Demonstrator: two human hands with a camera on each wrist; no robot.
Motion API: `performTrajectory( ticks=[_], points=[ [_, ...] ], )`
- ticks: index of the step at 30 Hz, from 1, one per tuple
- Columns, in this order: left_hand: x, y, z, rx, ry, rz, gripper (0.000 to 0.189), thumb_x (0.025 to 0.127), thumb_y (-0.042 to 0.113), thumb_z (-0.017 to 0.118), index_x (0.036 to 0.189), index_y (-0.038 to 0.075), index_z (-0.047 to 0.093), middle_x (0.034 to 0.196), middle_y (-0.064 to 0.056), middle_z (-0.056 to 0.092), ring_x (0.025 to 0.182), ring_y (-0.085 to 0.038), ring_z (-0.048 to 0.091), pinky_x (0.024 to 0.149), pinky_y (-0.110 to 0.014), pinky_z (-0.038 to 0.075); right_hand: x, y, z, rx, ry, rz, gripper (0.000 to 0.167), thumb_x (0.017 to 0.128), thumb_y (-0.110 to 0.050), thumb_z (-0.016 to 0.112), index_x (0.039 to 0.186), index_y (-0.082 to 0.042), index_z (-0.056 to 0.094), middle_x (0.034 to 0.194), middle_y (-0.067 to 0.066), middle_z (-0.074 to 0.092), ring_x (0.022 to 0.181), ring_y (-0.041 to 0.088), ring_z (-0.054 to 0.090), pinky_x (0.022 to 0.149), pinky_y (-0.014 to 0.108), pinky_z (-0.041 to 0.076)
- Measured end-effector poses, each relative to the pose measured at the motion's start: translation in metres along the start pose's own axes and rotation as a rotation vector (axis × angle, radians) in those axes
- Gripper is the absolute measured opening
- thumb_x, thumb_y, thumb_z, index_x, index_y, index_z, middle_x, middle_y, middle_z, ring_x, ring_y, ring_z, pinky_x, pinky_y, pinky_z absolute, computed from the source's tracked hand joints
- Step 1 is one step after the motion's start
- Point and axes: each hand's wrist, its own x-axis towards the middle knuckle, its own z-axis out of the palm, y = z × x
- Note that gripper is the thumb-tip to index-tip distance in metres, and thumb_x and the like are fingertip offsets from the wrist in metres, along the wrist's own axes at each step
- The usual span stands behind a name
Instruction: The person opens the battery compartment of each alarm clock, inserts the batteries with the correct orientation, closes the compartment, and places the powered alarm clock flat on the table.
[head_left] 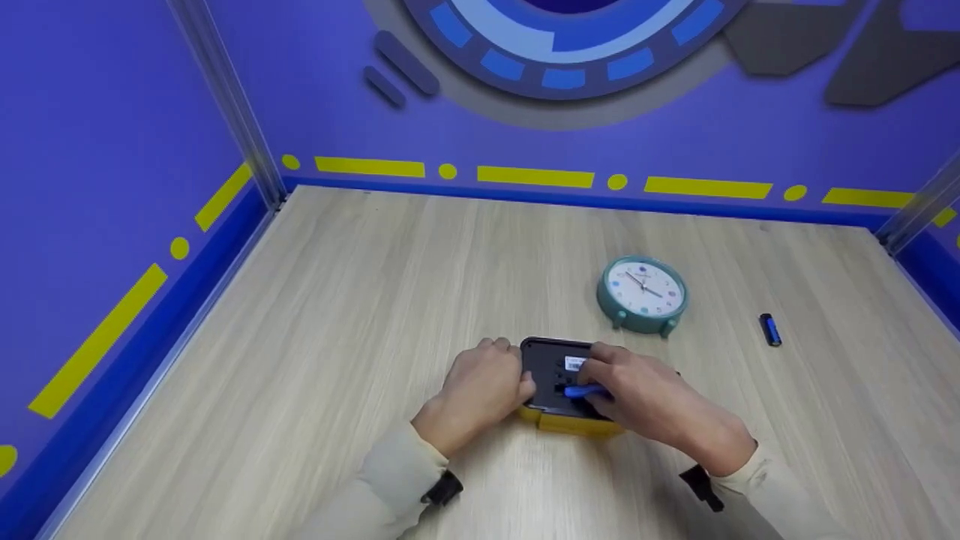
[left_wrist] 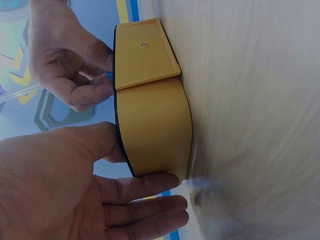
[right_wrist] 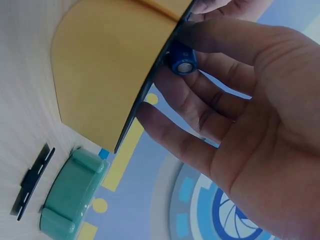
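Observation:
A yellow-cased device [left_wrist: 155, 120] lies on the table with its black back panel [head_left: 541, 375] facing up; a white label sits on that panel. My left hand [head_left: 484, 386] grips the device's left end, thumb at the black edge and index finger along the yellow side. Between the thumb and fingers of my right hand [head_left: 637, 386] is a blue battery [right_wrist: 182, 60], pinched against the back panel. In the head view its blue body points toward a small dark recess in the panel. The right fingers hide part of the panel.
Behind the device, a green round clock [head_left: 643, 292] lies face up. Farther right is a blue and black battery [head_left: 770, 330]. The right wrist view shows a thin black cover piece [right_wrist: 36, 182] on the table near the green clock. Blue panels [head_left: 525, 142] wall the table's back and sides.

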Motion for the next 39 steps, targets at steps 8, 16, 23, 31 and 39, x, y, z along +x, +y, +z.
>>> performTrajectory(
  ticks=[8,16,23,31,39],
  points=[
    [-0.001,0.000,0.000,0.011,-0.002,-0.004,0.030,0.100,0.029,0.065,0.096,0.000,0.074,0.088,-0.008,0.067,0.079,-0.024,0.063,0.069,-0.038,0.057,0.000,0.000,0.005,-0.015,0.043,-0.036,0.012,0.092,-0.006,0.082,0.103,-0.007,0.078,0.100,0.007,0.064,0.085,0.020,0.064,0.077,0.042,0.061],
    [0.000,0.000,0.000,0.006,-0.008,-0.004,0.030,0.101,0.028,0.064,0.097,0.000,0.074,0.089,-0.008,0.067,0.080,-0.024,0.063,0.069,-0.038,0.057,0.000,0.002,0.005,0.046,0.030,-0.017,0.013,0.093,-0.002,0.080,0.104,-0.004,0.075,0.107,0.011,0.067,0.092,0.024,0.067,0.083,0.046,0.061],
    [-0.001,0.000,-0.001,0.000,0.001,-0.003,0.029,0.099,0.028,0.066,0.095,0.000,0.074,0.088,-0.008,0.067,0.079,-0.025,0.062,0.069,-0.038,0.057,-0.001,0.002,0.001,0.063,-0.011,0.005,0.016,0.092,-0.001,0.080,0.106,-0.008,0.076,0.111,0.012,0.068,0.095,0.025,0.067,0.086,0.050,0.060],
    [-0.001,0.001,-0.001,-0.009,-0.016,-0.014,0.029,0.099,0.028,0.066,0.096,0.000,0.074,0.088,-0.008,0.066,0.080,-0.025,0.063,0.070,-0.039,0.057,-0.001,0.001,0.000,0.038,-0.004,0.031,0.012,0.093,-0.004,0.081,0.098,-0.010,0.072,0.099,0.005,0.064,0.086,0.019,0.063,0.080,0.044,0.061],
    [-0.002,0.000,0.001,0.007,0.036,0.011,0.027,0.098,0.025,0.067,0.092,0.000,0.074,0.084,-0.008,0.066,0.076,-0.024,0.062,0.067,-0.037,0.057,-0.006,0.008,-0.009,0.050,-0.012,0.060,0.014,0.092,-0.006,0.083,0.093,-0.011,0.070,0.092,-0.002,0.062,0.079,0.012,0.058,0.071,0.034,0.057]
  ],
)
